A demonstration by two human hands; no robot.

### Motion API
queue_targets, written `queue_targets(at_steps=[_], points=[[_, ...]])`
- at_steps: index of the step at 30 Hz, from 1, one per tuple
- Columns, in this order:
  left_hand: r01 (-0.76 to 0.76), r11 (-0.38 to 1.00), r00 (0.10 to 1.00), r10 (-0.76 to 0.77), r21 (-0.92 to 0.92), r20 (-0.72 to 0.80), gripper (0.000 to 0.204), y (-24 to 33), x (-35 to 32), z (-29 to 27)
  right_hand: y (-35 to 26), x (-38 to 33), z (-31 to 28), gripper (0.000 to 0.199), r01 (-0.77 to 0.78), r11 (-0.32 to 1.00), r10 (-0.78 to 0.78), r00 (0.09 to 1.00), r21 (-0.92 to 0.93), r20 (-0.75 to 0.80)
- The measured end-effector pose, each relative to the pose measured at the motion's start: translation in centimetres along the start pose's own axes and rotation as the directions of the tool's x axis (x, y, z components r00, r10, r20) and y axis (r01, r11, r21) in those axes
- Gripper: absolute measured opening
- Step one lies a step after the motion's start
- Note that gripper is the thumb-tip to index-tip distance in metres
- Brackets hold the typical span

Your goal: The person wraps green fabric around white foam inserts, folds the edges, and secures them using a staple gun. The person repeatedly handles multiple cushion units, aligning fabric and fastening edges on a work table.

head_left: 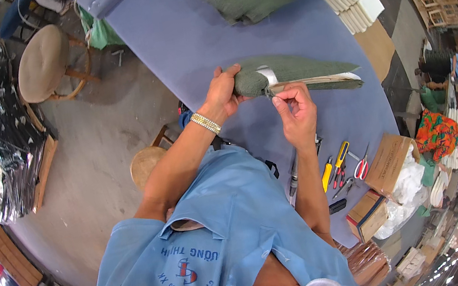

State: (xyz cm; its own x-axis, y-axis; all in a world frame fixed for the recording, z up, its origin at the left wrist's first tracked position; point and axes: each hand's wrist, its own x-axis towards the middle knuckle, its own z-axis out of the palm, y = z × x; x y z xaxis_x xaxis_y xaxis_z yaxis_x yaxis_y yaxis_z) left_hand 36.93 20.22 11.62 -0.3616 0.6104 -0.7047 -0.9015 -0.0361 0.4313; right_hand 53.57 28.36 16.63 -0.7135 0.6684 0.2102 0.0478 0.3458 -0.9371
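Nearest: light-blue work shirt sleeve (219,234) filling the lower frame, forearms rising from it toward twelve o'clock.
Left hand: left hand (225,91) wrapping closed around the rounded end of the long green fabric-covered cushion piece (296,72), thumb on top, gold-coloured wristband (205,123) at the wrist.
Right hand: right hand (295,107) pinching shut on the lower edge of the cushion piece, fingertips just below the white strap (268,75) crossing the fabric.
Cushion piece: lying flat over the purple-blue padded worktable (194,35), tapering toward three o'clock, pale unfinished edge showing along its underside.
Step in hand: seemingly pulling and tucking the green cover along the open edge near the strap.
Next move: likely calling for steady tension from the left while working the pinch along toward three o'clock.
Tools: yellow-handled screwdrivers and red scissors (343,165) lying at five o'clock of the right hand, beside brown cardboard boxes (385,163).
Elsewhere: round beige stool seat (42,61) at ten o'clock, stacked white foam blocks (353,0) at two o'clock.
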Motion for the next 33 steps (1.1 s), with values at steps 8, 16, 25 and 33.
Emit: queue_targets(at_steps=[8,16,25,33], points=[[-0.124,0.983,0.986,0.106,0.138,0.130,0.094,4.3,-2.5,4.6,-1.9,2.4,-2.6,0.013,0.099,0.995,-0.099,0.994,-0.011,-0.048],[-0.082,0.988,0.979,0.055,0.133,0.197,0.100,4.7,0.8,2.7,-2.2,3.1,-0.8,0.014,0.190,0.949,-0.223,0.969,-0.252,-0.108],[-0.302,0.852,0.946,0.213,0.427,0.244,0.100,6.5,-2.0,6.0,-3.1,2.3,-2.0,0.017,0.188,0.957,-0.198,0.980,-0.219,-0.021],[-0.470,0.608,0.876,0.235,0.640,0.421,0.092,8.3,-3.7,16.2,-6.1,6.5,-8.5,0.026,0.302,0.757,-0.358,0.933,-0.580,0.018]])
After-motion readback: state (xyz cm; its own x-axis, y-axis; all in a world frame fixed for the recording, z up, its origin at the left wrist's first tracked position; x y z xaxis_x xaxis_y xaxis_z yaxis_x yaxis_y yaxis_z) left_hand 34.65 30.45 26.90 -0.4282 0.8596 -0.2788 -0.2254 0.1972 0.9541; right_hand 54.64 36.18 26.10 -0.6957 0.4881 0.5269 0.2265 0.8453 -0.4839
